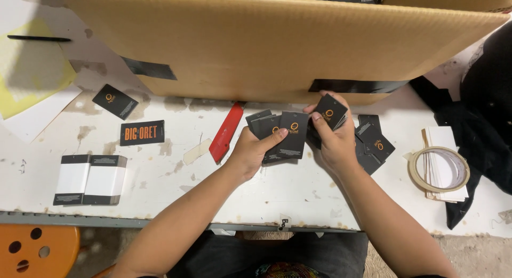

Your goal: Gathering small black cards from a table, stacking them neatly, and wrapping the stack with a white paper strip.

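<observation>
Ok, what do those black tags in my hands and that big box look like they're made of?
Black tags: probably matte printed card, thin, flat and stiff, fanning in the left hand; right hand grips more. Big box: brown corrugated cardboard, dull, with black tape.

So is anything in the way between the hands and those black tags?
No, nothing visible is. The left hand already grips a fanned bunch of black tags, and the right hand pinches one black tag by its fingers. The red utility knife lies off to the side on the white table.
</observation>
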